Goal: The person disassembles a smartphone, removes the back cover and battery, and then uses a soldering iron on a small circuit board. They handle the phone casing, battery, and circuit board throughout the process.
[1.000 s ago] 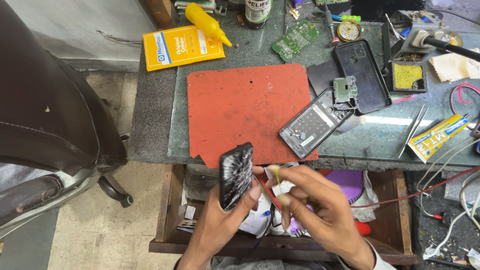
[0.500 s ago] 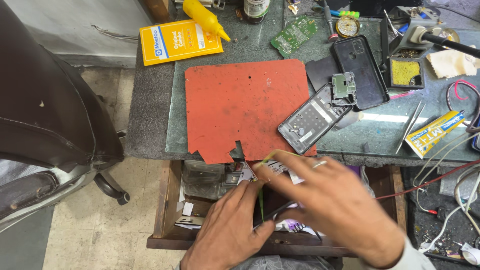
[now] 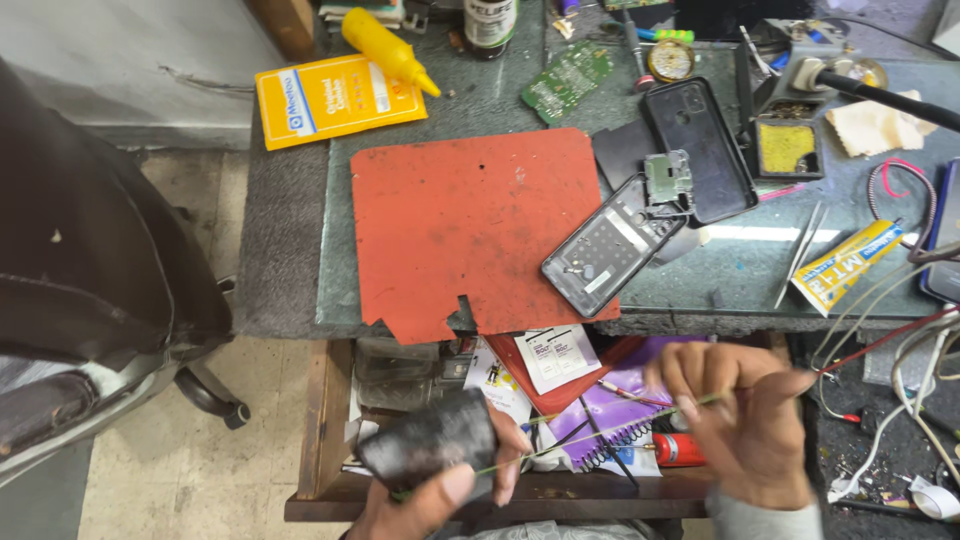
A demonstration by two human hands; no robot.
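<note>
My left hand (image 3: 440, 490) grips a dark, worn phone screen panel (image 3: 430, 445) low in the head view, over an open drawer. My right hand (image 3: 745, 420) pinches the end of a thin green strip (image 3: 600, 435) that stretches from the panel's edge across to its fingers. Both hands are below the bench's front edge. On the bench above lie a red work mat (image 3: 470, 225), an opened phone frame (image 3: 605, 245) and a black phone back cover (image 3: 700, 150).
The open drawer (image 3: 560, 390) holds sachets, a purple notebook and small tools. A yellow packet (image 3: 335, 100), yellow bottle (image 3: 385, 45), green circuit board (image 3: 565, 80), tweezers (image 3: 800, 255), glue tube (image 3: 845, 265) and cables (image 3: 900, 330) crowd the bench. A dark chair (image 3: 90, 280) stands left.
My hands were pressed together on the panel; they have now moved apart, my right hand drawing the thin green strip out to the right. The panel has turned flatter in my left hand.
</note>
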